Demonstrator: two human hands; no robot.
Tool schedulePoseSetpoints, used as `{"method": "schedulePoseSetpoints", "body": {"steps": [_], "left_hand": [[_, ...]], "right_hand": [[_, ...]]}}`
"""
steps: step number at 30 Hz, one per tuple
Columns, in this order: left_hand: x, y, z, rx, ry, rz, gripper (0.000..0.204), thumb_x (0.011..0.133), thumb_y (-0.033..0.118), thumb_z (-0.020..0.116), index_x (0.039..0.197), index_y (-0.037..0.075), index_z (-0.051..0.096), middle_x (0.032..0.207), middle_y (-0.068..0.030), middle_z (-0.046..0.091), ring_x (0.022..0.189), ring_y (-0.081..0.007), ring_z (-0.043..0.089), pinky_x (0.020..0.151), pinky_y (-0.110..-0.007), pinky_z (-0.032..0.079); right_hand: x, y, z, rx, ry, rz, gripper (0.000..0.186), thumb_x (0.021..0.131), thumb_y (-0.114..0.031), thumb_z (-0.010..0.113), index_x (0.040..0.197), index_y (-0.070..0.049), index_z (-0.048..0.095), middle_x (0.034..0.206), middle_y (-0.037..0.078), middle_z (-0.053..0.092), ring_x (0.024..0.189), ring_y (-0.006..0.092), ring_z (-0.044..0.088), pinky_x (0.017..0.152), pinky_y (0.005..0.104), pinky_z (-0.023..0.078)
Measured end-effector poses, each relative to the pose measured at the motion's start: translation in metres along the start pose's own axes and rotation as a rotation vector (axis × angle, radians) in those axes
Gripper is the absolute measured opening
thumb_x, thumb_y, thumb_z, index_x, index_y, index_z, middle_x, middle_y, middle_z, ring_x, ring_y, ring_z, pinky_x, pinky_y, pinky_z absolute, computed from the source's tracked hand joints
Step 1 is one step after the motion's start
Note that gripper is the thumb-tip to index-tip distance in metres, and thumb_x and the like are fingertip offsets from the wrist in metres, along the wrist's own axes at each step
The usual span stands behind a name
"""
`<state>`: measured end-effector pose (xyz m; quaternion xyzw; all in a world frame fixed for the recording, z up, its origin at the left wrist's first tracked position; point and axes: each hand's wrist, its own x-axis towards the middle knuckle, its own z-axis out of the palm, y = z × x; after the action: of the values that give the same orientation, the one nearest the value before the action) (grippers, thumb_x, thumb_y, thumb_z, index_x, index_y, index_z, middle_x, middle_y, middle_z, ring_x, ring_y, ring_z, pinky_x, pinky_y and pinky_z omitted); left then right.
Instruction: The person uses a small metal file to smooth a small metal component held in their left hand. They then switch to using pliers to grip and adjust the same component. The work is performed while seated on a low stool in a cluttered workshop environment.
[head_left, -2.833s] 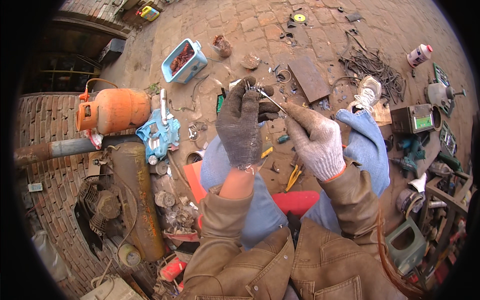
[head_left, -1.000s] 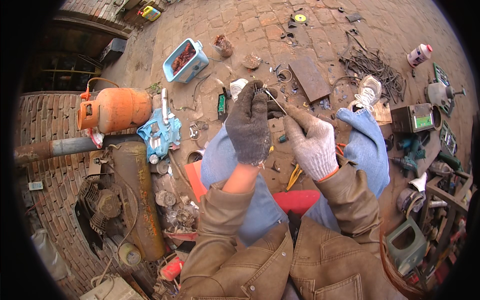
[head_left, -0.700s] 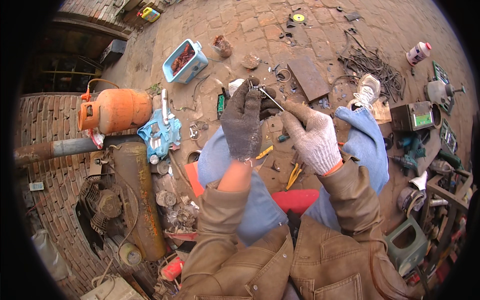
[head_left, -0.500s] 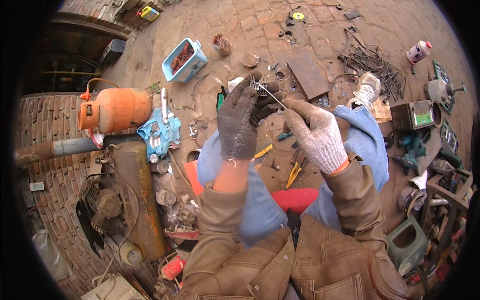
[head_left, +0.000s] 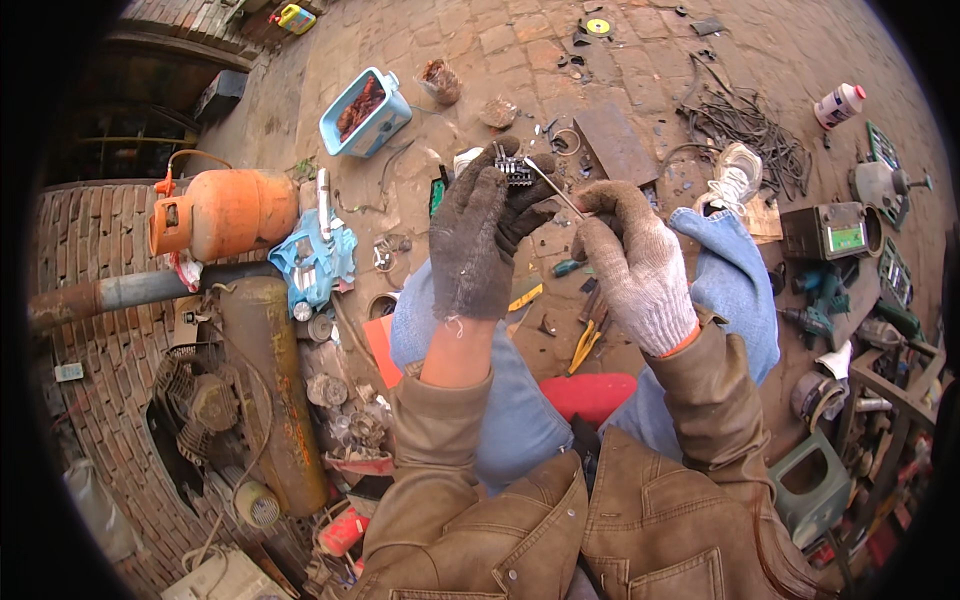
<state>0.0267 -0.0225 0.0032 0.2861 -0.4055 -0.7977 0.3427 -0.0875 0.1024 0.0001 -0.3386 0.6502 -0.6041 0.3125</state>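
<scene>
My left hand [head_left: 472, 238], in a dark, soiled knit glove, holds up a small black part with metal pins [head_left: 515, 170] between curled fingers. My right hand [head_left: 636, 270], in a lighter, dirt-stained glove, grips a thin metal tool [head_left: 556, 190], its handle hidden in the fingers. The tool reaches up to the left toward the small part; I cannot tell whether its tip touches it. Below the hands lie pliers with yellow handles [head_left: 582, 348], a teal-handled tool [head_left: 566, 268] and a red cushion [head_left: 585, 393], between my denim-covered legs.
An orange gas cylinder [head_left: 225, 212], rusty tank [head_left: 275, 390] and blue bag [head_left: 310, 260] lie left. A light-blue tub [head_left: 364, 114] stands ahead. A steel plate [head_left: 612, 145], tangled cables [head_left: 740, 130], power drill [head_left: 825, 305] and metal box [head_left: 820, 235] lie ahead and right.
Both hands have risen slightly. More of the small black part shows between my left fingers, and the thin tool points up at it from the lower right.
</scene>
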Motion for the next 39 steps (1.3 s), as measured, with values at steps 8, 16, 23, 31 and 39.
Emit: {"method": "schedulePoseSetpoints", "body": {"steps": [8,16,23,31,39], "left_hand": [[-0.001,0.0,0.002,0.154,0.094,0.073,0.039,0.104,0.017,0.05,0.138,-0.003,0.05,0.12,-0.0241,0.066,0.106,-0.033,0.07,0.083,-0.037,0.063],[-0.001,0.0,0.004,0.195,0.112,0.109,0.04,0.104,0.016,0.052,0.138,-0.003,0.05,0.12,-0.0239,0.066,0.107,-0.0336,0.07,0.084,-0.038,0.062],[-0.002,-0.004,0.006,0.229,0.115,0.149,0.038,0.104,0.014,0.051,0.137,-0.004,0.051,0.12,-0.0234,0.066,0.107,-0.0334,0.07,0.085,-0.039,0.062],[-0.004,-0.004,0.01,0.234,0.155,0.125,0.035,0.103,0.013,0.052,0.133,-0.005,0.054,0.113,-0.0186,0.069,0.099,-0.027,0.072,0.083,-0.035,0.061],[-0.001,-0.011,0.02,0.042,0.244,0.163,0.029,0.103,0.012,0.052,0.128,-0.004,0.056,0.111,-0.0182,0.069,0.095,-0.0258,0.072,0.082,-0.034,0.06]], "right_hand": [[-0.001,0.0,0.001,-0.104,0.029,-0.128,0.016,0.088,-0.006,0.068,0.103,-0.001,0.064,0.092,0.019,0.069,0.084,0.0293,0.071,0.076,0.0353,0.054],[-0.003,-0.003,-0.001,-0.105,0.006,-0.081,0.02,0.087,-0.006,0.069,0.106,0.0,0.066,0.094,0.019,0.071,0.086,0.0276,0.072,0.077,0.0334,0.055],[-0.004,-0.004,-0.002,-0.115,0.009,-0.048,0.019,0.087,-0.006,0.069,0.105,0.0,0.066,0.093,0.019,0.071,0.086,0.0277,0.073,0.076,0.034,0.056],[-0.006,0.006,0.009,-0.094,0.053,-0.1,0.016,0.088,-0.005,0.068,0.102,0.0,0.066,0.09,0.018,0.071,0.083,0.0273,0.072,0.074,0.0356,0.055],[-0.011,0.028,0.034,-0.279,0.224,-0.367,0.018,0.086,-0.001,0.071,0.103,-0.001,0.067,0.094,0.016,0.069,0.08,0.0272,0.071,0.072,0.0334,0.055]]}}
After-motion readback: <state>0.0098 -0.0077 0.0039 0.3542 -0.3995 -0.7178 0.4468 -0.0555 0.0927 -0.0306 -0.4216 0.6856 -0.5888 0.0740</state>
